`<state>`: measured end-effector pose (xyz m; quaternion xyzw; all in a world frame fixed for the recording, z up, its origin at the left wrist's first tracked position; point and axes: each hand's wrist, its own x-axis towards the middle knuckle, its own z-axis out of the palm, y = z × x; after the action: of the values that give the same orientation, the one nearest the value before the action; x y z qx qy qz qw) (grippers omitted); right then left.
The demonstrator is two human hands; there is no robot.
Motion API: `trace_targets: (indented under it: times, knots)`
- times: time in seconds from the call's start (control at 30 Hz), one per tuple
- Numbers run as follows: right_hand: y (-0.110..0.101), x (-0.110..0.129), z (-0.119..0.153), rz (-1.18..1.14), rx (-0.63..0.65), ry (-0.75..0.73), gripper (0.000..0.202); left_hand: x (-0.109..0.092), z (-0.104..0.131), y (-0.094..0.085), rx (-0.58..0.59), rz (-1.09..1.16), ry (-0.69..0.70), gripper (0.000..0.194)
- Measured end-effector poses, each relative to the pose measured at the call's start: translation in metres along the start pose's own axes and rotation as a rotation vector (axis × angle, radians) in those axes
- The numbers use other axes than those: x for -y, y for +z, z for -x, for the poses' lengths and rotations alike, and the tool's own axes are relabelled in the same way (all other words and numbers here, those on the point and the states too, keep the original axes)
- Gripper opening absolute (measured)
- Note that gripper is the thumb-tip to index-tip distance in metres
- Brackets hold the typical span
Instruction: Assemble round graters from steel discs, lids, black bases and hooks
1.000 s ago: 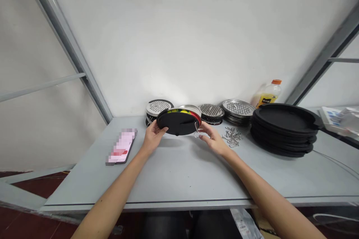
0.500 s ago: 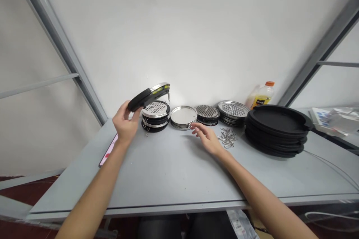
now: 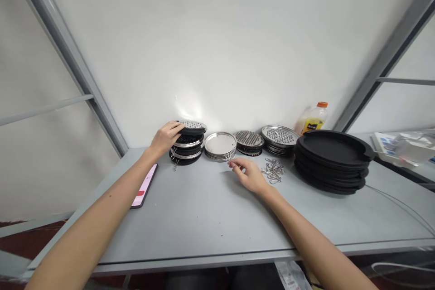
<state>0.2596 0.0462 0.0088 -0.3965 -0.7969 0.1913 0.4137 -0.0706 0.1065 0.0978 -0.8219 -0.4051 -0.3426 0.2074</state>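
My left hand (image 3: 166, 137) is closed on the edge of a round perforated metal disc with a black rim (image 3: 193, 126). This disc lies level on top of a stack of similar black-and-metal discs (image 3: 187, 150), with small metal hooks (image 3: 174, 156) hanging from the stack's left side. My right hand (image 3: 249, 175) rests low over the table, fingers loosely curled and holding nothing I can see. Just behind its fingertips is a pile of plain shallow metal plates (image 3: 220, 143). Beside it, on the right, lies a heap of loose metal hooks (image 3: 273, 171).
Rough-holed metal grater discs (image 3: 249, 138) and wider grater plates (image 3: 280, 135) stand along the wall. Thick black round trays (image 3: 335, 158) are piled at right, before a bottle with an orange cap (image 3: 316, 118). A phone (image 3: 144, 189) lies by my left forearm.
My left hand has lowered the black-rimmed disc from a tilted position in the air onto the left stack. My right hand has stayed nearly in place, its fingers slightly more curled.
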Motion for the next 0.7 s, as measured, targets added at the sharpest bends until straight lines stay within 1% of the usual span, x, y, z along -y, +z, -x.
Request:
trace_targets:
  times: [0.07, 0.17, 0.23, 0.33, 0.47, 0.57, 0.7]
  knots:
    - [0.000, 0.001, 0.000, 0.009, 0.007, -0.008, 0.022, 0.003, 0.003, -0.003, 0.025, 0.015, -0.048, 0.027]
    - [0.000, 0.000, 0.000, 0.017, 0.013, -0.008, 0.021, 0.007, 0.004, -0.013, 0.085, 0.072, -0.096, 0.025]
    - [0.000, 0.000, 0.000, 0.021, 0.017, -0.008, 0.021, 0.009, 0.003, -0.019, 0.139, 0.108, -0.094, 0.027]
    - [-0.001, 0.000, 0.000, 0.022, 0.027, -0.010, 0.022, 0.011, 0.001, -0.025, 0.234, 0.167, -0.068, 0.038]
    - [-0.001, 0.001, 0.001, 0.036, 0.046, -0.001, 0.022, 0.009, 0.004, -0.026, 0.321, 0.204, -0.063, 0.047]
    - [-0.001, 0.001, 0.001, 0.045, 0.058, 0.003, 0.022, 0.005, 0.008, -0.025, 0.343, 0.199, -0.065, 0.048]
    - [-0.001, 0.001, 0.001, 0.050, 0.067, -0.003, 0.022, 0.003, 0.011, -0.023, 0.343, 0.212, -0.108, 0.043]
